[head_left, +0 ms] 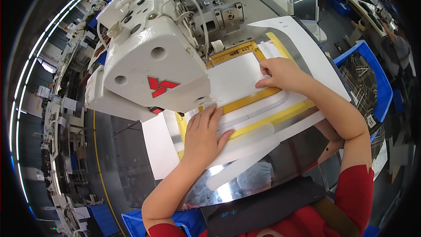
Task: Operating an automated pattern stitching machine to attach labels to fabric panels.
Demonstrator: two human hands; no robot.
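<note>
A white sheet (pixel 237 77) lies inside a yellow rectangular frame (pixel 247 99) under the head of a large white sewing machine (pixel 144 57). My left hand (pixel 202 137) rests flat with fingers spread at the frame's front left corner, its fingertips close beneath the machine head. At the right edge of the sheet my right hand (pixel 283 74) is closed, with curled fingers and the thumb near the sheet's corner. Its fingertips partly hide what they pinch, which looks like the sheet's edge. Yellow tape strips (pixel 250 129) and a curved pale strip (pixel 258 110) border the frame.
A white board (pixel 307 50) lies beneath the frame on a shiny metal table (pixel 289 153). A blue bin (pixel 380 79) with many metal parts stands at the right, and another blue bin (pixel 186 221) sits below. A screen (pixel 305 1) stands at the back right.
</note>
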